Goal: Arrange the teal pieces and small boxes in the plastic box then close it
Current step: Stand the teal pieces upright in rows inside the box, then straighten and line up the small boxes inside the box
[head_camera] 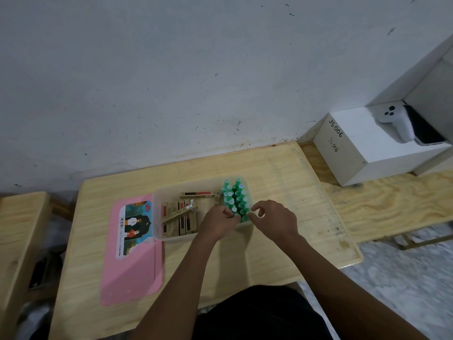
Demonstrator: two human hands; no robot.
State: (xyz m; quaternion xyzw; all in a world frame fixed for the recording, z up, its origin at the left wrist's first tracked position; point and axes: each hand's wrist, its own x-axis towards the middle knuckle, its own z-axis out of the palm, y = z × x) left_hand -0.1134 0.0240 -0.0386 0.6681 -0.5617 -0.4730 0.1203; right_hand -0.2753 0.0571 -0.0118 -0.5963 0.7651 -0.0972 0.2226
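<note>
A clear plastic box (171, 238) sits on the wooden table (269, 241). Its right end holds two upright rows of teal pieces (236, 196) with white caps. Its left part holds several small brown boxes (180, 217), some standing, some lying across. My left hand (218, 223) and my right hand (274, 220) meet over the near end of the teal rows. Both pinch at the nearest teal pieces (244, 215) with fingertips. The pink lid (132, 251), with a printed label, lies flat to the left of the box.
A white box (362, 148) marked JS006 stands at the back right with a white controller (397, 121) on it. A second wooden table (17, 236) is at the left. The wall runs close behind the table.
</note>
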